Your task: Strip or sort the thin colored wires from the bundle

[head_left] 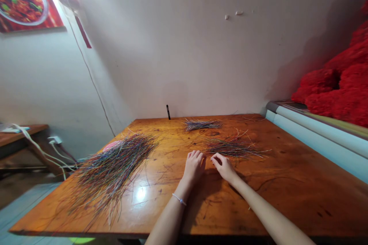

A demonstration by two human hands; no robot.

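My left hand rests on the wooden table with its fingers curled under, a bead bracelet on the wrist. My right hand lies beside it, fingers bent in a pinch near the left edge of a small heap of thin coloured wires. What the fingers hold, if anything, is too fine to see. A large fan of multicoloured wires spreads over the left side of the table. A tidy small bundle of wires lies at the far edge.
A black pen-like stick stands against the wall. A white-edged cabinet with red fluffy material borders the right. A low side table with white cables stands at left.
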